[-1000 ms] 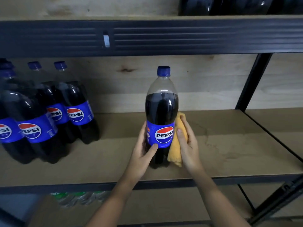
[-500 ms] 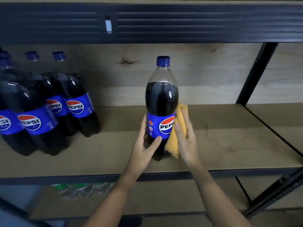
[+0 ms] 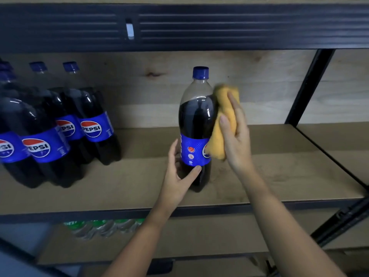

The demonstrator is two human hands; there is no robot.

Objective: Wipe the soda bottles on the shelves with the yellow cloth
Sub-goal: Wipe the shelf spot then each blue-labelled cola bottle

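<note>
A tall Pepsi bottle (image 3: pixel 196 124) with a blue cap and blue label stands upright on the wooden shelf (image 3: pixel 139 180). My left hand (image 3: pixel 180 176) grips its lower body just under the label, thumb across the front. My right hand (image 3: pixel 236 136) holds the folded yellow cloth (image 3: pixel 224 120) and presses it against the bottle's right side, from the shoulder down to the label. The cloth covers part of the logo.
Several more Pepsi bottles (image 3: pixel 60 132) stand grouped at the left of the same shelf. A dark metal beam (image 3: pixel 199 27) runs overhead and a black upright post (image 3: pixel 307 86) stands to the right. Green-labelled bottles (image 3: pixel 103 226) lie on the shelf below.
My right hand has slid the cloth up the bottle's right side, from the label to the shoulder. The bottle has turned, its logo now facing right. My left hand has shifted lower.
</note>
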